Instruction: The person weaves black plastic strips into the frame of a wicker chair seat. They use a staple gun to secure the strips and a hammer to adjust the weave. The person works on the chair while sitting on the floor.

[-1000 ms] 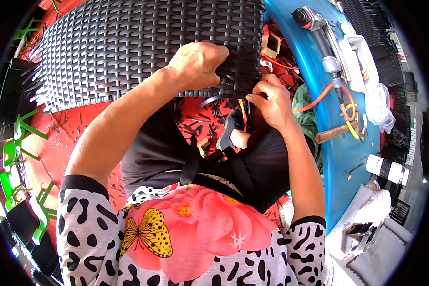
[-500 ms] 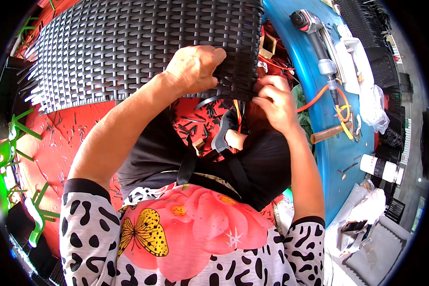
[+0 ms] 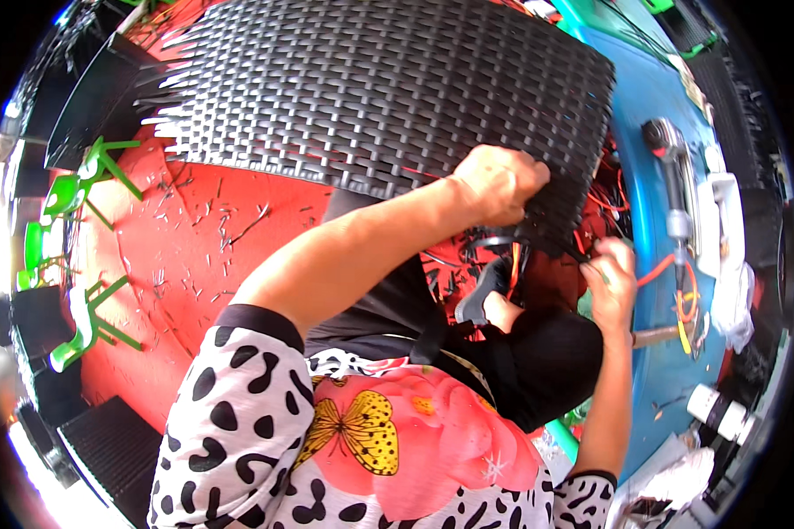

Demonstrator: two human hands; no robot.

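A large black woven rattan-like panel [image 3: 370, 97] lies in front of me, loose strip ends sticking out along its left side. My left hand [image 3: 503, 183] rests on the weave near its right near corner, fingers curled closed; what they hold, if anything, is hidden beneath them. Just beyond that corner, my right hand [image 3: 610, 280] is closed in a pinch on a thin black strip [image 3: 579, 257] at the panel's edge. Another loose black strip [image 3: 494, 240] curves below the panel's near edge.
Black strip offcuts litter the red floor [image 3: 212, 264]. A blue table [image 3: 657, 388] at the right holds a power tool [image 3: 675, 194], a wooden-handled hammer [image 3: 657, 336], a white tray [image 3: 722, 220] and a white bottle [image 3: 722, 413]. Small green stools [image 3: 84, 326] stand at the left.
The whole view has shifted, so the panel and hands appear farther right. My right hand has moved nearer to me and slightly away from the panel's corner. My left hand stays closed on the weave.
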